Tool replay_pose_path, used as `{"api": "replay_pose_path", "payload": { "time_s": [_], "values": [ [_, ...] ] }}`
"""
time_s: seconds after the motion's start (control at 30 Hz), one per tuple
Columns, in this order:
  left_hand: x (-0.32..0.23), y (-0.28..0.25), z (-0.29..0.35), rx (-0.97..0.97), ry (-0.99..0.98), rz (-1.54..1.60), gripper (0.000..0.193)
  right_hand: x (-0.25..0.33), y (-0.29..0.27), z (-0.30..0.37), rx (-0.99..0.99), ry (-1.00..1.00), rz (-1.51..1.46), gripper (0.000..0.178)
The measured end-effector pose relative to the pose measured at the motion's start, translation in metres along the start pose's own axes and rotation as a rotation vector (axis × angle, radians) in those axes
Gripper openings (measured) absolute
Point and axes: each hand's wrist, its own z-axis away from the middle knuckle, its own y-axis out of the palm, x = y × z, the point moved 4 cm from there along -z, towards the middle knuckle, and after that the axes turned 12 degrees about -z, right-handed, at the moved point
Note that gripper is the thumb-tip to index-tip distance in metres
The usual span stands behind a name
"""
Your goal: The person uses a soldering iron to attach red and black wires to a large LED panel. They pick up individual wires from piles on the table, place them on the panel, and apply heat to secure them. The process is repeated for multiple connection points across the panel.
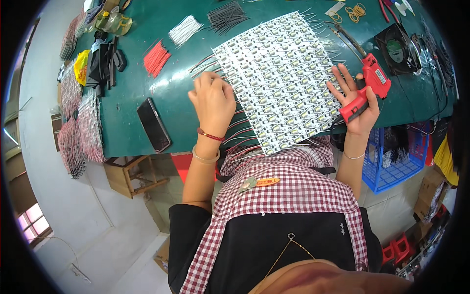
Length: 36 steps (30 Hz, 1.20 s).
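A white panel of LED module boards (pixel 281 73) lies on the green table before me, slightly turned, with thin wires sticking out along its edges. At its left edge is my left hand (pixel 213 100), fingers curled together beside the red and black wires (pixel 203 65); what they pinch, if anything, is hidden. My right hand (pixel 361 115), by the panel's right edge, holds a red soldering gun (pixel 376 78). Its handle lies across the palm under the thumb, while the other fingers stretch toward the panel. The gun's metal tip points up and away over the table.
Bundles of red (pixel 156 58), white (pixel 185 31) and black tubes (pixel 226 17) lie farther back. A phone (pixel 153 125) rests near the left front edge. To the right stands a black fan (pixel 397 49); below the table is a blue crate (pixel 391 171). Wired boards (pixel 89 122) hang at left.
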Motion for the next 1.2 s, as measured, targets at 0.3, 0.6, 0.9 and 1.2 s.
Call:
{"api": "replay_pose_path", "payload": {
  "time_s": [0.3, 0.6, 0.9, 1.2],
  "values": [
    [-0.056, 0.010, -0.027, 0.163, 0.286, 0.184, 0.007, -0.002, 0.000, -0.002, 0.023, 0.003, -0.020, 0.032],
    [-0.011, -0.006, 0.014, -0.014, -0.038, -0.047, 0.009, 0.000, -0.001, 0.001, 0.005, -0.011, -0.010, 0.032],
    [-0.065, -0.013, -0.001, 0.114, 0.252, 0.166, 0.013, 0.000, -0.001, 0.000, 0.005, -0.010, -0.005, 0.032],
    [-0.038, -0.017, 0.015, -0.082, 0.075, 0.083, 0.009, 0.000, 0.000, 0.001, -0.011, -0.026, 0.028, 0.032]
  ]
}}
